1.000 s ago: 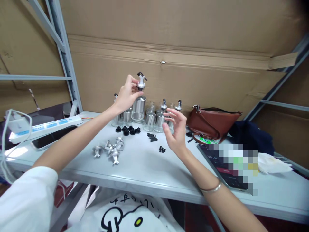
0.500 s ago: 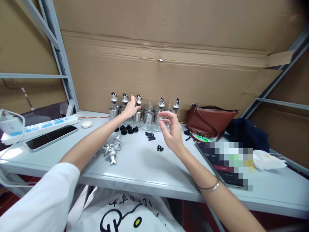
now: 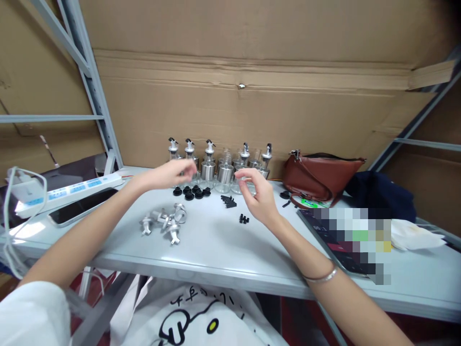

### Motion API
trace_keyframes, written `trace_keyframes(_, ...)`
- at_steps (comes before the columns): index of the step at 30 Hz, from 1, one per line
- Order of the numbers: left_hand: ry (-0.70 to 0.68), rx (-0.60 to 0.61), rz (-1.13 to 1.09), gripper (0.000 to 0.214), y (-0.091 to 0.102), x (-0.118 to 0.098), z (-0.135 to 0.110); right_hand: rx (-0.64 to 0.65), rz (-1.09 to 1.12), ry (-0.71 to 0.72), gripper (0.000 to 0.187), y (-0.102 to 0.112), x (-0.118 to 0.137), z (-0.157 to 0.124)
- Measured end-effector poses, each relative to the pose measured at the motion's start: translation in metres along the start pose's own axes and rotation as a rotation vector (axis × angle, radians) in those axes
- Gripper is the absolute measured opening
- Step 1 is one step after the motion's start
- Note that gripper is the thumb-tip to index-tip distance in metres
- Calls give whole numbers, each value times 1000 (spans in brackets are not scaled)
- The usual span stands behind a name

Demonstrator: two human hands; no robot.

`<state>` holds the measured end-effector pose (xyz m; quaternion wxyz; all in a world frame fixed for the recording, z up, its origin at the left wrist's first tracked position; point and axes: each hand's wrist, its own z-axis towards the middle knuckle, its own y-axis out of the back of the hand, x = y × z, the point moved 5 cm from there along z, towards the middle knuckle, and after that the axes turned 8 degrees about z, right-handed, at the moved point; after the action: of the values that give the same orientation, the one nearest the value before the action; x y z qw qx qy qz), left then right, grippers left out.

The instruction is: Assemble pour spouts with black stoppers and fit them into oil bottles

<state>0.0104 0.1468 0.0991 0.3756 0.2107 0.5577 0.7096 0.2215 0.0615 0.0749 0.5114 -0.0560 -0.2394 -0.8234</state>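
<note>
My left hand (image 3: 175, 174), slightly blurred, hovers in front of the left end of a row of glass bottles with metal sleeves. Its fingers are loosely bent and hold nothing that I can see. Nearest to it are a bottle with a metal spout (image 3: 208, 168) and several black stoppers (image 3: 189, 195) on the table. My right hand (image 3: 258, 196) is raised before the bottles at right, thumb and fingers curved apart with nothing between them. Behind its fingertips is a spouted bottle (image 3: 245, 156), partly hidden. A bottle without a spout (image 3: 225, 175) stands between the hands.
Loose metal spouts (image 3: 174, 231) lie at front left. Thin black pieces (image 3: 229, 202) and small black caps (image 3: 244, 219) are mid-table. A power strip (image 3: 72, 192) and a phone (image 3: 82, 207) lie left; a brown bag (image 3: 320, 178), a tablet (image 3: 333, 240) and white tissue (image 3: 414, 235) are right.
My left hand has left the spout of the third bottle and drawn back to the left and down. The right hand has stayed nearly in place. The view has shifted slightly.
</note>
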Motion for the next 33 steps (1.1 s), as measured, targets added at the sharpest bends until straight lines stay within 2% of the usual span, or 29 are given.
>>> trace_keyframes(1, -17, 131, 33, 16, -6, -1, -11, 20, -9, 8, 14, -1, 0, 0)
trace_keyframes(3, -28, 300, 67, 19, -20, 0, -27, 49, -19, 3, 13, -4, 0, -1)
trace_keyframes(5, -36, 367, 90, 21, -31, 2, -31, 62, -24, -23, 12, -5, 0, -2)
trace_keyframes(8, -27, 392, 123, 20, -40, 6, -26, 65, -27, -47, 13, -5, 0, -2)
trace_keyframes(10, -19, 349, 116, 23, -37, 6, -21, 55, -28, -38, 13, -4, 0, -1)
trace_keyframes(13, -19, 139, -9, 26, -23, -7, -13, 62, -46, -47, 11, -3, -2, -1)
trace_keyframes(15, -10, -1, -228, 28, -19, -21, -10, 111, -55, -47, 9, -5, -3, -1)
trace_keyframes(17, -4, -75, -520, 34, -23, -35, -9, 188, -29, -33, 13, -9, -3, -2)
trace_keyframes(20, 27, -74, -830, 40, -39, -51, -6, 302, 42, -1, 27, -15, 0, -3)
trace_keyframes(23, 75, -80, -953, 39, -52, -55, -3, 340, 67, 30, 17, -17, 4, -4)
trace_keyframes(25, 86, -97, -953, 35, -57, -55, -1, 339, 72, 11, 14, -16, 5, -4)
trace_keyframes(29, 35, -175, -824, 21, -58, -55, -3, 349, 84, -138, 14, -15, 2, -4)
trace_keyframes(31, -60, -251, -648, 26, -55, -58, -9, 350, 104, -225, 16, -15, -1, -4)
trace_keyframes(33, -219, -328, -386, 37, -51, -66, -17, 362, 158, -316, 19, -15, -4, -4)
